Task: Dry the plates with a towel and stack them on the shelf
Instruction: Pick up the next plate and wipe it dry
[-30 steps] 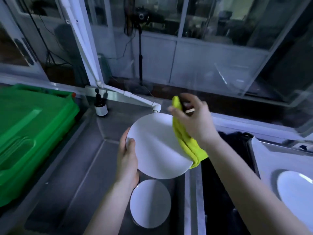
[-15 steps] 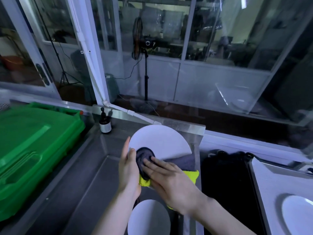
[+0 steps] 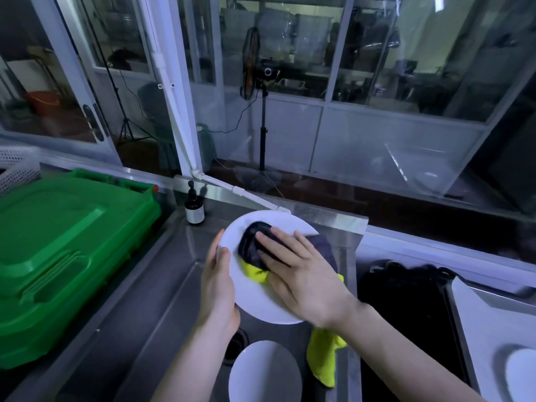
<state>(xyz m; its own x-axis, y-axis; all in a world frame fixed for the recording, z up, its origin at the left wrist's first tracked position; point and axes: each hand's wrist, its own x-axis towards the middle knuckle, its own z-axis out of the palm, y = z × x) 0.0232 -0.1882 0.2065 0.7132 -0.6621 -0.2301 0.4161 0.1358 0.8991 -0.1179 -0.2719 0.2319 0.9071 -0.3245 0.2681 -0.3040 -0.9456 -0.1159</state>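
Towel point(image 3: 323, 355) partly under right hand point(image 3: 301, 280), lower plate point(image 3: 264, 372) cut by bottom edge, far-right plate point(image 3: 522, 372) blurred

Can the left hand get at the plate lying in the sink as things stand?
Probably not yet: the left hand grips the rim of the held plate while the right hand presses the towel on it. The sink plate lies uncovered below, so the way looks free otherwise.

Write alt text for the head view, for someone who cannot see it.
The right hand presses a yellow and dark towel onto a white plate that the left hand grips by its rim, above a steel sink. A second plate lies in the sink.
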